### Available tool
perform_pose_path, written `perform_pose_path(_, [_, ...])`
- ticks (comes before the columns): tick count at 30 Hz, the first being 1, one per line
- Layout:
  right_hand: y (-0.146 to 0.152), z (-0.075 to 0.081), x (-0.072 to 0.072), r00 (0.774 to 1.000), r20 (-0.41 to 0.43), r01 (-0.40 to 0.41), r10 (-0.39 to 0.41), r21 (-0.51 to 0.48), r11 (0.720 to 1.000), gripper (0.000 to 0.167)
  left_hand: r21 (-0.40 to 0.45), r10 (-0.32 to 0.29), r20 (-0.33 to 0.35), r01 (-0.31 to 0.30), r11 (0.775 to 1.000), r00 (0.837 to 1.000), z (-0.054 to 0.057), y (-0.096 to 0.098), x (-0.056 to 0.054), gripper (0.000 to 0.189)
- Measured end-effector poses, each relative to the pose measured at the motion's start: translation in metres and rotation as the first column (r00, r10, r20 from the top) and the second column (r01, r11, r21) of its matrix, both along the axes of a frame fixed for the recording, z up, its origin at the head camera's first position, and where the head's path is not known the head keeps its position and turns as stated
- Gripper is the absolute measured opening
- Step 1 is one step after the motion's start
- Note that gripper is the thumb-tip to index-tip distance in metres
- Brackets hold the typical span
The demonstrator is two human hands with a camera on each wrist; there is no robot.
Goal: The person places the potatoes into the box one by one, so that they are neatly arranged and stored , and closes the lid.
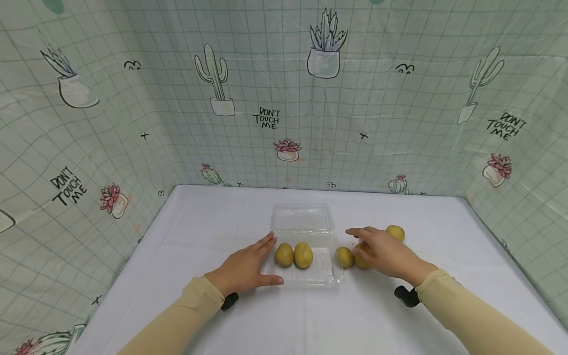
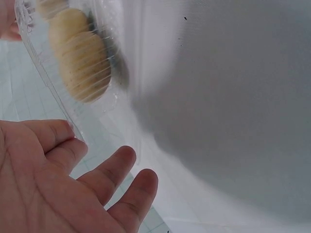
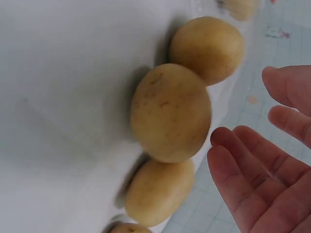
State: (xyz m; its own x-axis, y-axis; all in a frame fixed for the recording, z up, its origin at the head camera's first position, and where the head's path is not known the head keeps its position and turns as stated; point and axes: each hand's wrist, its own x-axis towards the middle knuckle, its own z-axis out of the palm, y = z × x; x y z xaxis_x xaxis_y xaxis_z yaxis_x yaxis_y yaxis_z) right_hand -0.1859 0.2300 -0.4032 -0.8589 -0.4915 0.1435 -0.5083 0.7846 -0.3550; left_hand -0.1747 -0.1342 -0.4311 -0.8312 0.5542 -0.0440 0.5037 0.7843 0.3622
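A clear plastic clamshell container lies with its lid folded back, away from me. Inside, toward its left, two potatoes sit side by side. My left hand spreads its fingers along the container's left side, some fingertips at the rim in the left wrist view. Over the loose potatoes right of the container hovers my right hand, thumb and fingers apart and holding nothing. One loose potato is beside the container's right wall. Another potato is nearest the right hand, which partly hides it in the head view.
Farther right and back, a potato rests on the white table. A printed cactus curtain stands behind the table and at both sides. Black wrist gear shows below each hand.
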Motion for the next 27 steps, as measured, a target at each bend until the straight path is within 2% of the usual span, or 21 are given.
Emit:
perform_pose_path(8, [0.013,-0.009,-0.001,0.998,-0.056,0.003,-0.001,0.035,0.999,0.042,-0.004,-0.002,-0.002,0.002,1.000,1.000,-0.001,0.000,-0.001,0.102])
perform_pose_path(17, [0.021,-0.018,-0.001,0.998,-0.039,0.044,-0.041,0.063,0.997,0.044,0.004,-0.010,0.002,0.010,1.000,1.000,0.000,0.000,0.000,0.101])
perform_pose_path(27, [0.024,-0.025,0.000,1.000,-0.029,0.012,-0.011,0.050,0.999,0.038,-0.011,-0.006,0.000,0.006,1.000,1.000,0.001,0.000,0.001,0.102])
